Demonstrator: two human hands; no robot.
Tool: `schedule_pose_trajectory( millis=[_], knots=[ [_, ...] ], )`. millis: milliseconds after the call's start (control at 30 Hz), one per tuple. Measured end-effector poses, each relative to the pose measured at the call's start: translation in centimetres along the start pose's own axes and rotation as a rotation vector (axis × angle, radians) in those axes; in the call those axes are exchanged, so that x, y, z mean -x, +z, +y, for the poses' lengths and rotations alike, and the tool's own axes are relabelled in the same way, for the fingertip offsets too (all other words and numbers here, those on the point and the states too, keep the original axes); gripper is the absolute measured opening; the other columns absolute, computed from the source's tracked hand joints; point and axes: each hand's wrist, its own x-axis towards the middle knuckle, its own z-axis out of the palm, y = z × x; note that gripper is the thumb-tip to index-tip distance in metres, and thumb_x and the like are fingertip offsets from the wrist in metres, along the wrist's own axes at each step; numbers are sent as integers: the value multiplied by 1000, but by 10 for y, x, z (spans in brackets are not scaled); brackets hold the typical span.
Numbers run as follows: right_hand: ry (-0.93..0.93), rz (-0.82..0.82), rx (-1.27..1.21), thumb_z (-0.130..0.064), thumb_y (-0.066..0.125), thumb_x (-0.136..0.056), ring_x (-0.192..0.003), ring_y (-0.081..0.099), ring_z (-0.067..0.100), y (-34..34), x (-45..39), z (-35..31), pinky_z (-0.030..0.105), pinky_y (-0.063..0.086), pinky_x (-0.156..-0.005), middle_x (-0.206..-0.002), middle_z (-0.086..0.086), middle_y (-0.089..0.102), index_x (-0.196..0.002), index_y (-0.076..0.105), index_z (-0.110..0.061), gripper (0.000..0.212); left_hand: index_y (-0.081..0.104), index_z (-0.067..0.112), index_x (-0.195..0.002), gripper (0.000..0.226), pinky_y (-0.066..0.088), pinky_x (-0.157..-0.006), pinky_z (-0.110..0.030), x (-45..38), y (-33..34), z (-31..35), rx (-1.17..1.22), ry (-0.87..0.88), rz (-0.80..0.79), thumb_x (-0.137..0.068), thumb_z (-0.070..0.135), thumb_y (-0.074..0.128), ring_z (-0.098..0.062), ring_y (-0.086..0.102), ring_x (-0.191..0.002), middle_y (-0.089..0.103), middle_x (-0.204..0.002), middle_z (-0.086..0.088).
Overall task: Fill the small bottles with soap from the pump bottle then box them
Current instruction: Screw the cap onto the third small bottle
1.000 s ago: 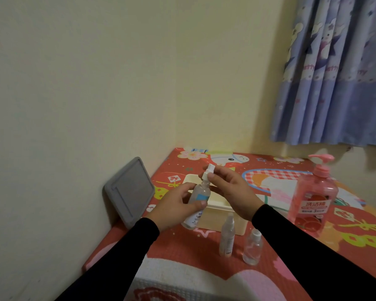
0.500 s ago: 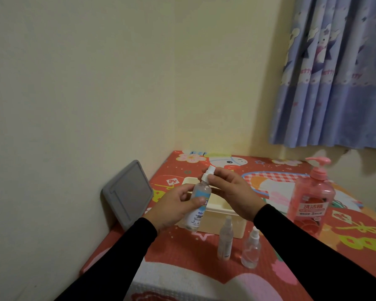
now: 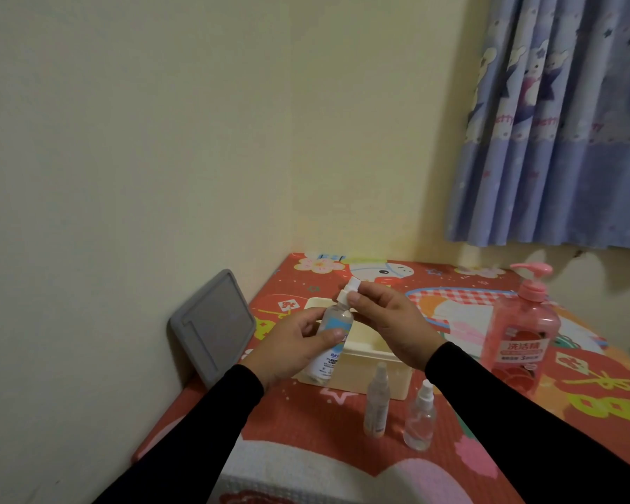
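Presently, at frame centre, left hand point(image 3: 291, 345) gripped the small bottle point(image 3: 331, 340) by its body; right hand point(image 3: 390, 321) pinched the spray cap point(image 3: 348, 292); likely light, smooth plastic, best held mid-body

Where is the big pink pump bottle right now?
The pink pump bottle stands on the table's right side, beyond the right hand, below the curtain.

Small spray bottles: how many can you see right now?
3. One spray bottle held by the left hand over the cream box; two stand in front of it: slim bottle, round bottle. Box interior partly hidden.
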Motion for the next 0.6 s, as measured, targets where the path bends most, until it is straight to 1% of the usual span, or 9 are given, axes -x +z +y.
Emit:
schedule_pose_trajectory(
  millis=[100, 233, 300, 367, 467, 533, 600],
  knots=[
    [-14, -29, -14, -19, 54, -94, -105, 62, 20, -2, 0, 0, 48, 42, -106, -106, 5, 70, -104, 70, -14, 20, 62, 21, -119, 25, 55, -87, -32, -1, -1, 0, 48, -34, -37, -95, 18, 58, -19, 69, -99, 72, -111, -5],
    [-4, -54, -38, -14, 47, -98, -106, 64, 15, -1, 0, -1, 31, 51, -97, -109, 3, 71, -109, 66, -17, 22, 60, 15, -122, 27, 54, -81, -28, -1, -1, -2, 200, -92, -95, -96, 15, 53, -18, 68, -97, 71, -112, -8],
    [2, -65, -51, -13, 46, -98, -105, 65, 13, -1, 1, -1, 28, 52, -93, -109, 2, 71, -111, 64, -15, 22, 60, 14, -120, 25, 54, -77, -27, -1, -1, -2, 252, -94, -103, -96, 14, 52, -17, 68, -94, 72, -108, -7],
    [3, -64, -56, -13, 46, -98, -104, 65, 13, -1, 0, -1, 28, 53, -93, -108, 3, 71, -112, 64, -14, 22, 60, 15, -119, 25, 55, -77, -27, -1, 0, -2, 259, -87, -95, -95, 14, 54, -17, 69, -93, 72, -107, -8],
    [-3, -38, -65, -12, 48, -98, -103, 64, 18, 0, 0, -1, 34, 51, -97, -108, 9, 69, -111, 64, -9, 21, 61, 14, -122, 31, 54, -85, -35, -2, 0, -5, 221, -69, -65, -91, 21, 59, -24, 68, -98, 70, -113, -14],
    [-14, -31, -57, -12, 50, -97, -101, 62, 21, 1, 0, 0, 36, 50, -96, -106, 15, 65, -109, 63, 0, 22, 61, 17, -123, 33, 53, -90, -40, -2, 0, -5, 176, -55, -42, -91, 23, 61, -29, 67, -103, 70, -114, -13],
    [-20, -32, -68, -12, 50, -97, -99, 60, 23, 1, 0, 2, 35, 51, -95, -105, 18, 63, -110, 60, 8, 25, 61, 18, -123, 31, 53, -90, -39, -2, 0, -6, 152, -36, -29, -92, 21, 61, -27, 68, -102, 71, -112, -11]
  ],
)
